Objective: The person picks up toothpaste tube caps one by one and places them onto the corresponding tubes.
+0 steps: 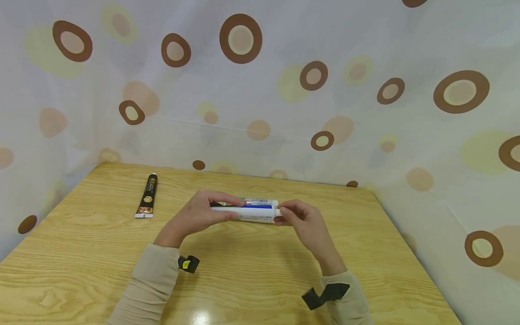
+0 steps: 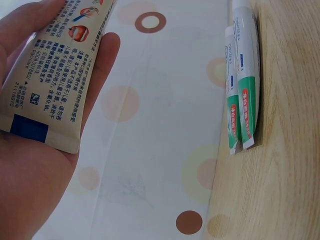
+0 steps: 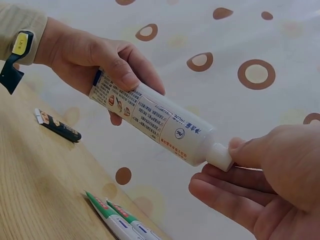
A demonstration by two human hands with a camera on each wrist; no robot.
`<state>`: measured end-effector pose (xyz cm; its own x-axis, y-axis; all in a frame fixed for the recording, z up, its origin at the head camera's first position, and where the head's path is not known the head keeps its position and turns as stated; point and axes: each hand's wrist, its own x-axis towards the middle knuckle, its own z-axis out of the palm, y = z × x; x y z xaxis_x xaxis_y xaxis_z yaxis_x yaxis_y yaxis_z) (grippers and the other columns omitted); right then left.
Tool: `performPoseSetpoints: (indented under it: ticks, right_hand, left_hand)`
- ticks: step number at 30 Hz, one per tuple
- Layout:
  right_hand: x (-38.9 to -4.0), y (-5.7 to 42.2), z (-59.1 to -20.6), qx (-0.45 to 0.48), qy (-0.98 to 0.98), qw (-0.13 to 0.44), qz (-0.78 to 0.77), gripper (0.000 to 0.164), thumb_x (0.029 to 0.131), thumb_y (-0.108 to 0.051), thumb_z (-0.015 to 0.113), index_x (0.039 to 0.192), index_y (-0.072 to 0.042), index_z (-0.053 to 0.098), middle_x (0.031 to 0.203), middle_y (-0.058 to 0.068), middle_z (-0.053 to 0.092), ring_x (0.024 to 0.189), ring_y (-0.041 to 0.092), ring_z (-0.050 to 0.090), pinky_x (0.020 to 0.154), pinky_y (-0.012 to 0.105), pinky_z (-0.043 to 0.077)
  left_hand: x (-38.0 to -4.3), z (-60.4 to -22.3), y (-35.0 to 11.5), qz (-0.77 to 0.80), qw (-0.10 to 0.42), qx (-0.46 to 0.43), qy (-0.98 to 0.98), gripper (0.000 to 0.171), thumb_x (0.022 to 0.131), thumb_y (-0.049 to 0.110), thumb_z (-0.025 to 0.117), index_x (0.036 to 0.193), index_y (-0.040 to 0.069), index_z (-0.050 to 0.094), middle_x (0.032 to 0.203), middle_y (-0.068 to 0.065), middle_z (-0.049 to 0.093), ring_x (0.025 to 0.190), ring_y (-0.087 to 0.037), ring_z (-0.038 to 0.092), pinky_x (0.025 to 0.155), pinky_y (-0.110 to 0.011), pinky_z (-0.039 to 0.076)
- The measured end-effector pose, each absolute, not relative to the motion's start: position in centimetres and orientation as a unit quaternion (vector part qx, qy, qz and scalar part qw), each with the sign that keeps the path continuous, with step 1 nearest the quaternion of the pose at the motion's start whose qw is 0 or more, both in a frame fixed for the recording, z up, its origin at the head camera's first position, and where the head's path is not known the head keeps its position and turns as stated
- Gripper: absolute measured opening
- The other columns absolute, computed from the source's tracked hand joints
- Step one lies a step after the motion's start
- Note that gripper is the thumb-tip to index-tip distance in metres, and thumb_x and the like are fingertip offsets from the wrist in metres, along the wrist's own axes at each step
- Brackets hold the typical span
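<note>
My left hand (image 1: 197,213) grips a white toothpaste tube (image 3: 157,122) around its flat crimped end, fingers on one side and thumb on the other. The tube is held up off the table, roughly level in the head view. Its printed back, with small pictures and a blue square, faces the left wrist camera. At the other end, my right hand (image 1: 306,223) pinches the white cap (image 3: 220,157) between thumb and fingers. The cap sits on the tube's neck.
Two white-and-green toothpaste tubes (image 2: 246,95) lie side by side on the wooden table (image 1: 243,280), partly hidden behind the held tube in the head view. A black tube (image 1: 148,194) lies at the back left. A patterned curtain (image 1: 284,113) encloses the table's back and sides.
</note>
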<state>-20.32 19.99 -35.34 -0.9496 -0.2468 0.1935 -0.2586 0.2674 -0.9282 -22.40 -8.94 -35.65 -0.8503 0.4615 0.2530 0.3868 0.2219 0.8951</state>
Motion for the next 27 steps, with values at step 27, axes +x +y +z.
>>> performPoseSetpoints:
  ticks: [27]
  right_hand:
    - [-20.07,19.81,-35.35,0.154,-0.824,0.047,0.544,0.015,0.094,-0.007,0.067,0.107,-0.008,0.072,0.112,0.011,0.070,0.100,0.018,0.067,0.086,0.027,0.056]
  left_hand:
    - [-22.40,-35.74,-8.97,0.562,0.037,0.287,0.775,0.026,0.087,0.022,0.077,0.113,0.027,0.077,0.124,-0.001,0.070,0.104,-0.023,0.066,0.082,-0.035,0.056]
